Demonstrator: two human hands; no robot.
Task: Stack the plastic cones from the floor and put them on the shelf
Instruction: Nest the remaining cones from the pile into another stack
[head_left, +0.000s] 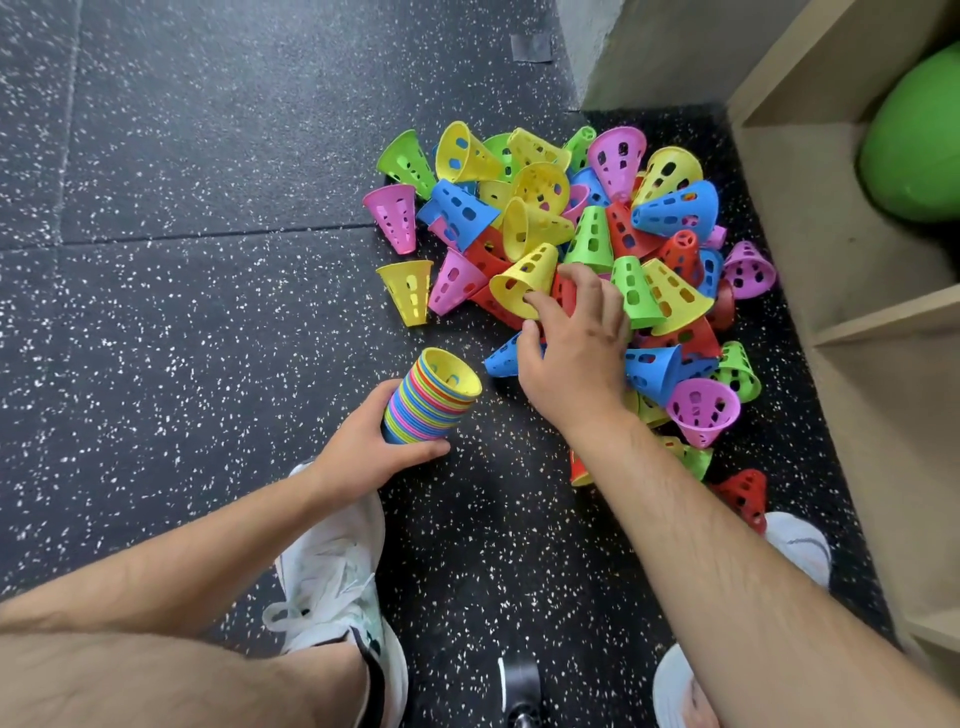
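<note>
Dozens of loose cones (582, 244) heaped on speckled floor (182, 260), just ahead of and to the R of both grips, beside wooden shelf (852, 291) w/ green ball (914, 135) inside. L hand (374, 447) wrapped round multicolour nested stack (431, 397), tilted, wide end up. R hand (576, 343) reaching into heap, fingers pinching rim of yellow cone (524, 280); blue cone (506, 356) just below thumb.

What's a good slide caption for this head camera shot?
Left hand holds cone stack; right hand grips a yellow cone from the pile.
</note>
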